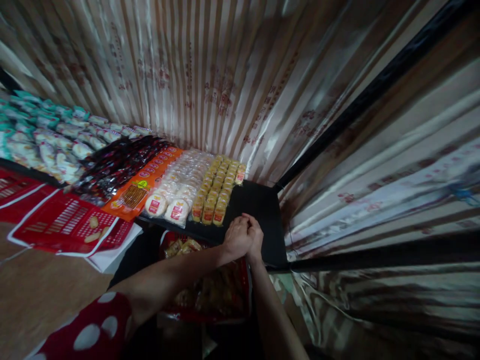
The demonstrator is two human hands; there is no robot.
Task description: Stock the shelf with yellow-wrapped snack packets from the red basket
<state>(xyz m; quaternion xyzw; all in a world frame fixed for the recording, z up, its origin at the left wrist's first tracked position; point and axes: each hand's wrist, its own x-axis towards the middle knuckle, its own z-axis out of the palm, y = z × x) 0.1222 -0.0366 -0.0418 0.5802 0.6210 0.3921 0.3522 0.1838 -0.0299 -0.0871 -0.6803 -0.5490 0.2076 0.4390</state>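
Together over the black shelf, my left hand and my right hand touch, with their fingers closed against each other. Whatever lies between them, if anything, is hidden. Just to their left stand rows of small yellow packaged cakes, with a single reddish-labelled pack at the far right end. Beside these lie rows of round white cakes in clear wrappers. Below my forearms sits a red basket of wrapped baked snacks.
The black shelf runs along a striped curtain, beside a dark diagonal pole. Farther left are an orange snack bag, dark packets and white-and-green packs. Red printed bags hang in front.
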